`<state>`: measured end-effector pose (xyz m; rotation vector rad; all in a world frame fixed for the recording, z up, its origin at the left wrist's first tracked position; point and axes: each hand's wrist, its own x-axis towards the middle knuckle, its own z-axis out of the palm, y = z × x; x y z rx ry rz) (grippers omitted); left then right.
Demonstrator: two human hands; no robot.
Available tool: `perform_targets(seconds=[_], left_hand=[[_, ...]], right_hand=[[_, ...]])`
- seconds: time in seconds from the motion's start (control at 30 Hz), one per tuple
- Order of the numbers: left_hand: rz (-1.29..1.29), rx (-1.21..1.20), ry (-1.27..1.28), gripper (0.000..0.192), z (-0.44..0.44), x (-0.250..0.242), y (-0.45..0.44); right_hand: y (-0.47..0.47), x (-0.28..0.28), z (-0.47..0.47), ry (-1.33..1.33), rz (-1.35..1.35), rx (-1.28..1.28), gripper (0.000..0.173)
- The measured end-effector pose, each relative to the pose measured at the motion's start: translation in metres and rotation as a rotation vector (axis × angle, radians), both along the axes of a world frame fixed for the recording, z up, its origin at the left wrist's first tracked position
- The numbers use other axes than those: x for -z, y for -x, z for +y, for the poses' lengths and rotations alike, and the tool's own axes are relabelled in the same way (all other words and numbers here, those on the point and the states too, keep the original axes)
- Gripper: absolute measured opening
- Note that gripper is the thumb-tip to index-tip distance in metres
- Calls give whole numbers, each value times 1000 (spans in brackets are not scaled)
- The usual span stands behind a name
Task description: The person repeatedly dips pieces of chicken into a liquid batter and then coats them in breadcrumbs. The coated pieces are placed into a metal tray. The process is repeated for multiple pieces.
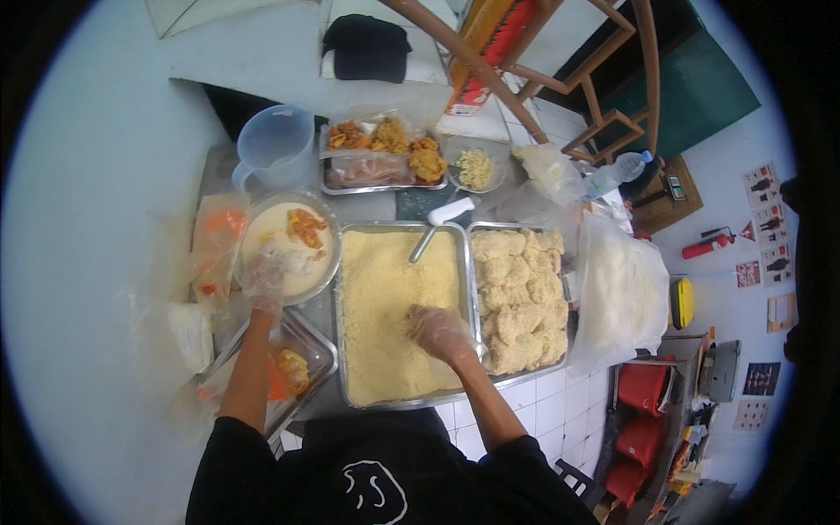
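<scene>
My left hand (265,279), in a clear plastic glove, dips into a bowl (335,226) of pale batter (262,226). Its fingers are partly hidden in the liquid beside a pale coated piece (302,261), and whether they grip it I cannot tell. An orange-brown piece (306,228) floats at the bowl's far side. Over a metal tray (340,328) of yellow breadcrumbs (387,282), my gloved right hand (441,333) touches the crumbs with bent fingers; what they may hold is hidden. A white-handled scoop (453,210) rests across the tray's far edge. Crumb-coated pieces (518,295) fill the tray at right.
Behind the bowl stand a plastic jug (275,147) and a tray (384,190) of marinated pieces in bags. A bowl of pale chopped bits (475,170) is beside them. Large plastic bags (620,289) crowd the right; another tray (321,341) lies under my left forearm.
</scene>
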<state>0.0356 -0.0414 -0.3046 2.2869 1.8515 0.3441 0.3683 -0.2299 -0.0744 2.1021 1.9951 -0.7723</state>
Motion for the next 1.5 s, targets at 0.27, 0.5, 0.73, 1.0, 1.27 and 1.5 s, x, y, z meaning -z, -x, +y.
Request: perform_targets(seconds=[0.27, 0.5, 0.73, 1.0, 1.27, 1.5], left_hand=[[23, 23, 9, 43, 2, -10, 6], [127, 57, 84, 43, 1, -19, 6], [216, 45, 231, 44, -1, -44, 1], [174, 148, -148, 48, 0, 24, 18], [-582, 98, 123, 45, 29, 22, 16], [296, 62, -54, 37, 65, -42, -15]], right_hand=[[-55, -112, -31, -153, 299, 549, 37], [-126, -124, -35, -299, 283, 689, 34], [-231, -19, -40, -165, 55, 595, 37], [-182, -45, -50, -443, -283, 703, 41], [6, 30, -41, -419, 248, 458, 48], [75, 119, -56, -227, -179, 238, 75]])
